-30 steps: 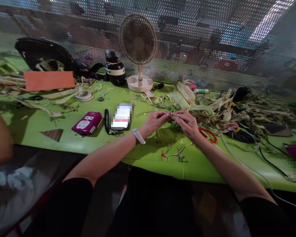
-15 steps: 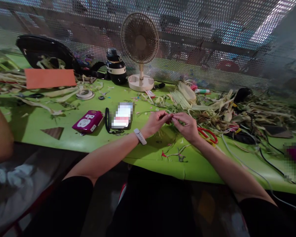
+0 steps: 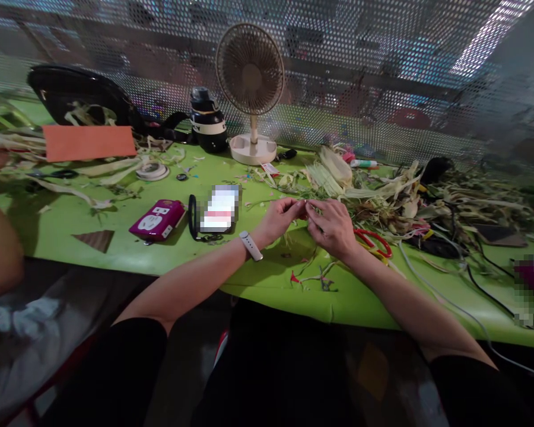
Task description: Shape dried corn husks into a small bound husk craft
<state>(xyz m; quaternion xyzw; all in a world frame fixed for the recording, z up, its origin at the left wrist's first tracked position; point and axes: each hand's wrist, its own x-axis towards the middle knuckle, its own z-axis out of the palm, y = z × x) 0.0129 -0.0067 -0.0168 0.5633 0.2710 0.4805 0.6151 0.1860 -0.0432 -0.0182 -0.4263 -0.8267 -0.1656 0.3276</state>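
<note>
My left hand (image 3: 279, 220), with a pale watch band (image 3: 251, 246) on its wrist, pinches at the fingertips above the green table (image 3: 267, 279). My right hand (image 3: 331, 225) meets it there, its thumb and forefinger closed in a pinch too. Whatever lies between the fingertips is too small and hidden to name. Below the hands are thin plant scraps (image 3: 311, 277) and a small red bit (image 3: 295, 277). Red-handled scissors or pliers (image 3: 376, 242) lie beside my right wrist, partly covered by it. Dry corn husks (image 3: 336, 172) are heaped just beyond.
A phone (image 3: 222, 207), a magenta power adapter (image 3: 159, 220) and a tape roll (image 3: 152, 171) lie to the left. Behind stand a fan (image 3: 251, 77) and a black bottle (image 3: 208, 121). A white cable (image 3: 427, 284) crosses the right side. Another person's arm (image 3: 0, 237) is at far left.
My right hand has turned slightly, showing more of its back, with its fingers more stretched over the fingertips of my left hand. The left hand stays almost in place.
</note>
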